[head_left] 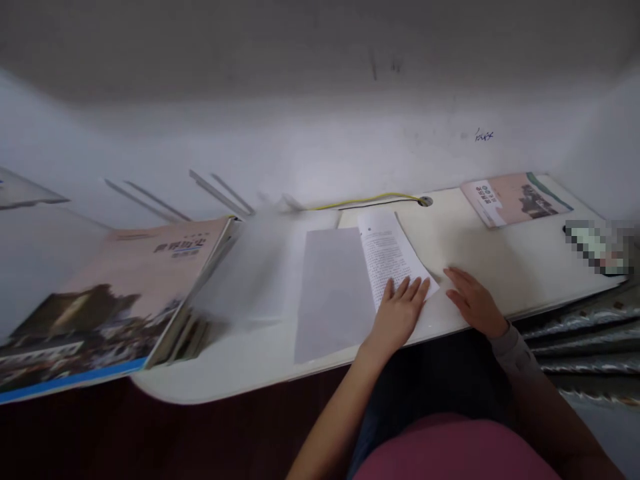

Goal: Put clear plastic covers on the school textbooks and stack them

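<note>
A printed page lies on the white desk, its right edge slanting toward the front. Along its left side is a plain grey sheet; whether the two are joined I cannot tell. My left hand rests flat on the lower part of the printed page, fingers stretched out. Just right of the page, my right hand is over the desk's front part with its fingers extended and nothing in them. A grey band or cuff circles the right wrist.
Stacked books with a pink cover fill the left. Another pink-covered book lies at the back right, near a pixelated object. A yellow cable runs along the wall to a round desk hole. The white desk's front edge curves at left.
</note>
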Motion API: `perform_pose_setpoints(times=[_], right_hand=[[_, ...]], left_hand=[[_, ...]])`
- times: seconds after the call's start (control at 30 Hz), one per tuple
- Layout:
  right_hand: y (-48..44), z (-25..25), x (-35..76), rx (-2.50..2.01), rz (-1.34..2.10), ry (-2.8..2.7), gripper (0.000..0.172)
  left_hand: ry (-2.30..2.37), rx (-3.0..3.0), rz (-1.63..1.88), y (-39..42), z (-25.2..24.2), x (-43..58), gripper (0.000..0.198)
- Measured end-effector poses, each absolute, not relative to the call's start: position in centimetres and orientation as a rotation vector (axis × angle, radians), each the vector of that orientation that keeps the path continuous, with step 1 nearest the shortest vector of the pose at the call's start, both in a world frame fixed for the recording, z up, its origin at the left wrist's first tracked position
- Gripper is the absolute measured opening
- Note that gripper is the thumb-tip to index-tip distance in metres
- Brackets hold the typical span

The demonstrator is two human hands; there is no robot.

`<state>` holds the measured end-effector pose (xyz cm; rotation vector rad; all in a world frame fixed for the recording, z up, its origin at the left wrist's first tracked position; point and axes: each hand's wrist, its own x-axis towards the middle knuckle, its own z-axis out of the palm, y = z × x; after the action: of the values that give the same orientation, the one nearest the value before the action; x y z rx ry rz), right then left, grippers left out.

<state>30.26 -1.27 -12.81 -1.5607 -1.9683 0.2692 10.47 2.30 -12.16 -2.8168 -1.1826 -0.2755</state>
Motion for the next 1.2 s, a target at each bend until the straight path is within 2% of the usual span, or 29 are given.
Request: perform_pose_setpoints(times=[0.1, 0.27, 0.4, 0.67, 0.87, 1.2], right_hand=[[-2.3, -13.9, 32.8, -1.755, 0.021, -2.191, 0.050], [-3.5, -14.9, 34.1, -1.784, -0.121, -2.400, 0.056], [-3.5, -15.1, 34.5, -1.735, -0.124, -2.452, 0.059], [-3.3, -15.4, 35.0, -1.676, -0.107, -2.460, 0.065], [-3.3, -15.5, 35.2, -1.653, -0.041, -2.416, 0.066], [-3.3, -15.9, 35.3, -1.654, -0.022, -2.410, 0.070]], left_hand=[[-1.135, -2.841, -0.261, 2.2, -13.2, 10.8, 0.042], [-1.045, -2.937, -0.276, 1.8, -13.1, 12.5, 0.048], [-1.008, -3.007, -0.270, 1.6, -13.2, 13.5, 0.061], [-1.024, -3.010, -0.241, 1.6, -13.4, 13.7, 0.059], [-1.020, -3.046, -0.230, 1.5, -13.6, 14.9, 0.069], [-0.984, -3.083, -0.183, 1.3, -13.6, 16.1, 0.076]])
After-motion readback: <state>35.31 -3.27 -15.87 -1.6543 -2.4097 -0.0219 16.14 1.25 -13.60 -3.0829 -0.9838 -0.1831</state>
